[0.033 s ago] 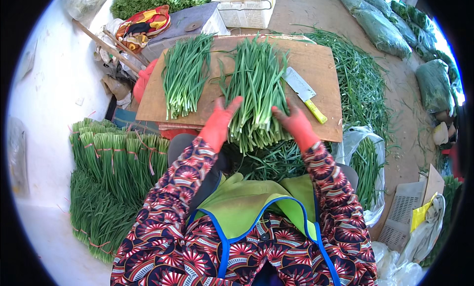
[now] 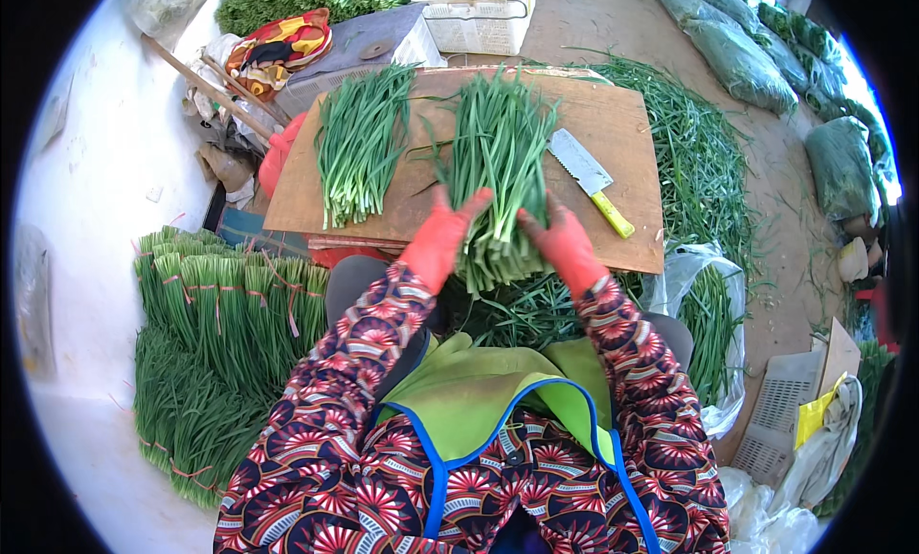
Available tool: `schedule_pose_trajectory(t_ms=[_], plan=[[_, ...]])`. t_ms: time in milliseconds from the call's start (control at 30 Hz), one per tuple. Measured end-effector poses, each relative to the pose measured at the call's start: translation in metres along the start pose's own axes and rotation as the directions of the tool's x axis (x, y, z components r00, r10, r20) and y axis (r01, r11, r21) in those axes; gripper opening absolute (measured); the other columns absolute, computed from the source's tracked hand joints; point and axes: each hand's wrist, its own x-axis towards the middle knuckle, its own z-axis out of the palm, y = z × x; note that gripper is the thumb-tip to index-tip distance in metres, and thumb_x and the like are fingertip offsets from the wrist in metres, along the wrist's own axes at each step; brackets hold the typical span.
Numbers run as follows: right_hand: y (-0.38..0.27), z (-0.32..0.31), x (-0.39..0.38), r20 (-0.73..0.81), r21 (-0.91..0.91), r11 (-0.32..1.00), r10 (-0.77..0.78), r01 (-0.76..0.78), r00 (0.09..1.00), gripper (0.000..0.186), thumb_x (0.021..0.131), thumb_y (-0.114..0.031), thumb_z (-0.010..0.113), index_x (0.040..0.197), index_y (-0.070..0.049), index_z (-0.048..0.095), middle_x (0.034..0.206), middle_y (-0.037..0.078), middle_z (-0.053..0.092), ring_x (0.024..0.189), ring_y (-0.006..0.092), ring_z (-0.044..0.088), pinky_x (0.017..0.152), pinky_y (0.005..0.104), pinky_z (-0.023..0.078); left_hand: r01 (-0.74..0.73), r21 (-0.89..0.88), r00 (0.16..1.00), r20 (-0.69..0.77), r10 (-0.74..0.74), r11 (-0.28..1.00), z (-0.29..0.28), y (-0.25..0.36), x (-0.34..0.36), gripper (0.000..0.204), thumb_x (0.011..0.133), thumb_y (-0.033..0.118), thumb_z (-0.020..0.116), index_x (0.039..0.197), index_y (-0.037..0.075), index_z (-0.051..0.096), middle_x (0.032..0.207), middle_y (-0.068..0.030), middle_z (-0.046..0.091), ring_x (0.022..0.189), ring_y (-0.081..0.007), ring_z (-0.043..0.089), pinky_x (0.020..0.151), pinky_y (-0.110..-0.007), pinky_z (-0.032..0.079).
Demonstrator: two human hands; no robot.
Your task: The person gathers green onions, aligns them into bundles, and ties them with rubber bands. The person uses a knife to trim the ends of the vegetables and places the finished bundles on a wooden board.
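My left hand (image 2: 442, 236) and my right hand (image 2: 560, 236), both in orange gloves, press on opposite sides of a loose bunch of long green leafy stalks (image 2: 498, 162), near its pale cut ends, with fingers curved against it. The bunch lies on a wooden board (image 2: 627, 123), its lower ends overhanging the front edge. Left of it lies a second, separate bunch (image 2: 359, 147). To the right of my right hand, a serrated cleaver with a yellow handle (image 2: 609, 212) rests on the board.
Pink-tied bundles (image 2: 225, 310) are stacked at left by a white wall. Behind are white crates (image 2: 474, 18) and wooden sticks (image 2: 206, 85). Heaped leaves (image 2: 699, 171), an open plastic bag of greens (image 2: 713, 315), filled bags (image 2: 742, 71) and slatted plastic (image 2: 780, 406) lie to the right.
Both my hands have moved closer together, the left one rightward and the right one slightly leftward, and the bunch between them is squeezed narrower.
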Motion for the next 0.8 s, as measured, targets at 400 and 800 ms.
schedule_pose_trajectory(t_ms=[400, 800], plan=[[0.008, -0.007, -0.007, 0.039, 0.533, 0.781, 0.361, -0.325, 0.932, 0.098, 0.078, -0.046, 0.075, 0.143, 0.008, 0.025, 0.131, 0.024, 0.049, 0.119, 0.0292, 0.051, 0.097, 0.038, 0.041, -0.005, 0.019, 0.971, -0.241, 0.009, 1.0, -0.044, -0.044, -0.002, 0.048, 0.086, 0.021, 0.06, 0.127, -0.003, 0.048, 0.12, -0.0158, 0.057, 0.106, -0.025, 0.054, 0.093, -0.034, 0.041], [-0.082, -0.012, -0.035, -0.157, -0.13, 0.992, -0.013, -0.007, 0.988, 0.046, 0.084, -0.048, 0.061, 0.086, -0.003, 0.068, 0.08, 0.018, 0.067, 0.076, 0.0366, 0.065, 0.07, 0.0438, 0.052, 0.186, 0.201, 0.981, -0.098, -0.169, 0.962, -0.063, -0.019, 0.039, 0.088, 0.081, 0.049, 0.069, 0.139, -0.007, 0.034, 0.139, -0.0187, 0.043, 0.128, -0.0264, 0.039, 0.106, -0.038, 0.03]])
